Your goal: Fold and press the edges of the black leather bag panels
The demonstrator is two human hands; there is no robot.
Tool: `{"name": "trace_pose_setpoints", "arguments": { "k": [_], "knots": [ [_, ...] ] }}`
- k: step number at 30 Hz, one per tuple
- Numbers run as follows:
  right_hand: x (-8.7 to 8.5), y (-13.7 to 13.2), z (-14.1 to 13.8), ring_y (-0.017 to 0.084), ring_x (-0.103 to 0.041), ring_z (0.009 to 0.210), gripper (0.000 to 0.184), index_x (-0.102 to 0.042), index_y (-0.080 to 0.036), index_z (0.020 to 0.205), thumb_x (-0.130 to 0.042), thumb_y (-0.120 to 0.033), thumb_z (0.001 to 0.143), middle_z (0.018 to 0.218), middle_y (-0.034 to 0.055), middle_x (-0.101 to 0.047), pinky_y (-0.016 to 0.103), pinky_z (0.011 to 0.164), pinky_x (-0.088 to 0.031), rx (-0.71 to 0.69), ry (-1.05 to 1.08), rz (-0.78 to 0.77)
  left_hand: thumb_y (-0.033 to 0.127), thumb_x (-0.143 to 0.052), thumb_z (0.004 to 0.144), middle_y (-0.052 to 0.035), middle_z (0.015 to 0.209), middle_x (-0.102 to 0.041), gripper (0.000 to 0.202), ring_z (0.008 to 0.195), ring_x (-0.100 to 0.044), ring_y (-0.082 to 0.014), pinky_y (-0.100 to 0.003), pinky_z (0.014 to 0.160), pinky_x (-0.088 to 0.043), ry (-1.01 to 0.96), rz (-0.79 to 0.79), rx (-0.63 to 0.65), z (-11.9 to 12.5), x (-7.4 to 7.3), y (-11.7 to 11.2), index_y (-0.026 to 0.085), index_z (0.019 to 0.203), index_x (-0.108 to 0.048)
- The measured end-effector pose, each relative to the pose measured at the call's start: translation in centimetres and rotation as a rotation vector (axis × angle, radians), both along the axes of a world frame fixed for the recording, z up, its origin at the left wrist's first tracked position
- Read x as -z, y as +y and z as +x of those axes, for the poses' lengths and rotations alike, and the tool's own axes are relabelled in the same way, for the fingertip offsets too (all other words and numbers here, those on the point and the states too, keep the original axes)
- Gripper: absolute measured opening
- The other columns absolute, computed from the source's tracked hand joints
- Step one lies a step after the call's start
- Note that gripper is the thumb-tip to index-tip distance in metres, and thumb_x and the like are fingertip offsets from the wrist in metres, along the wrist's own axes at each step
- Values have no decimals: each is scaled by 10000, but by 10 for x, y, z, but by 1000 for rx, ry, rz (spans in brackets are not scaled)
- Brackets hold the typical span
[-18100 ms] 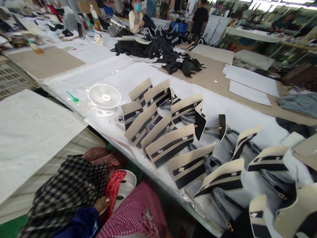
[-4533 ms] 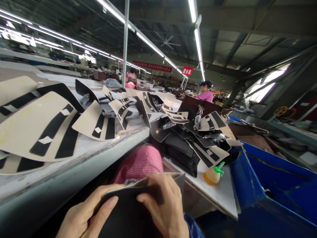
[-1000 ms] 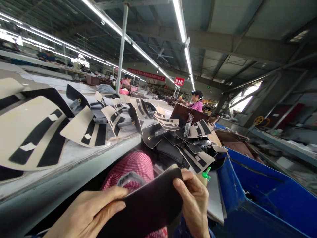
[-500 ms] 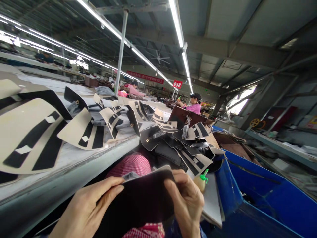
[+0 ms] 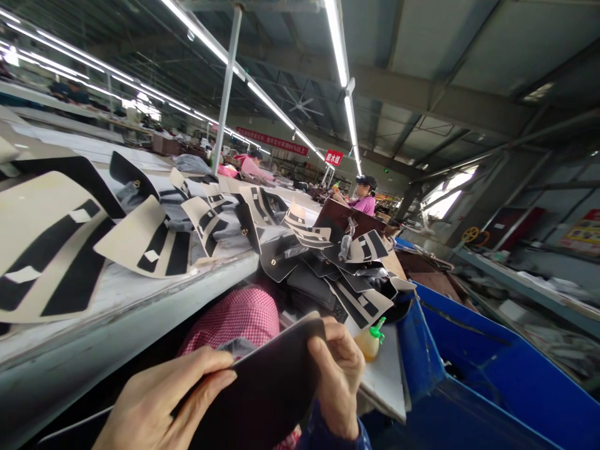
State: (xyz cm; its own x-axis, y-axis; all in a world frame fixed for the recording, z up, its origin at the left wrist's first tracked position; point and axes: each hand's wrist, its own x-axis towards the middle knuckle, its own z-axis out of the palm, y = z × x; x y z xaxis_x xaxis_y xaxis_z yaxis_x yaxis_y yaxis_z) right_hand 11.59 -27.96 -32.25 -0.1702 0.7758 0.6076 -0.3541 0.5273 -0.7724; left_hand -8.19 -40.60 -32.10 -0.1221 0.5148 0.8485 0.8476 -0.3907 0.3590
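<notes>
A black piece [image 5: 272, 387] of stiff stuff, with a pale edge along its top, is low in the middle of the view, close to the person and below the table edge. Both hands hold it. The left hand [image 5: 159, 406] is closed on its left side, with the thumb lying on the dark face. The right hand [image 5: 340, 381] grips the top right corner, with the fingers curled over the edge.

Just behind the piece is a pink checked cloth [image 5: 234, 315]. Above that runs the grey edge of a long table [image 5: 117, 325]. On the table lie many cream and black pieces [image 5: 145, 240], some bent up. To the right of them is a pile of dark pieces [image 5: 328, 275], heaped one on another.

A small yellow bottle [image 5: 368, 340] with a green top stands just beside the right hand, on a pale board. Right of the bottle is a big blue bin [image 5: 469, 375]. Far back, a person in a pink top [image 5: 363, 200] sits at the table. Long lights [image 5: 337, 37] run along the roof.
</notes>
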Motion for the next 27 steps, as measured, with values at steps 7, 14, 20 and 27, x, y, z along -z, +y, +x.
{"name": "trace_pose_setpoints", "arguments": {
  "k": [7,14,20,27],
  "knots": [
    [0,2,-3,163,-598,725,227,-646,-225,732,-798,-307,878,790,-3,-678,274,663,-469,13,10,25,277,-629,967,72,848,-780,110,676,-755,-101,-111,730,-598,35,16,-12,-7,4,3,285,1069,-671],
    [-14,-8,-8,168,-661,711,186,-645,-220,745,-752,-199,895,808,16,-732,273,661,-499,149,-88,231,339,-551,1019,60,1058,-786,281,852,-785,-92,-89,846,-597,11,-10,-5,-3,14,15,338,1298,-583],
    [-19,-11,-9,182,-645,722,246,-642,-212,711,-787,-323,876,795,25,-706,289,655,-493,19,-93,91,376,-516,1039,60,937,-799,199,771,-775,-53,-12,837,-537,50,52,54,15,-10,22,280,1197,-592],
    [-25,-20,-14,178,-653,733,273,-683,-208,714,-866,-387,810,821,30,-730,279,668,-503,30,-40,14,296,-655,946,42,1010,-812,291,766,-789,-136,-140,846,-605,119,57,-6,-2,12,20,266,1231,-606]
  ]
}}
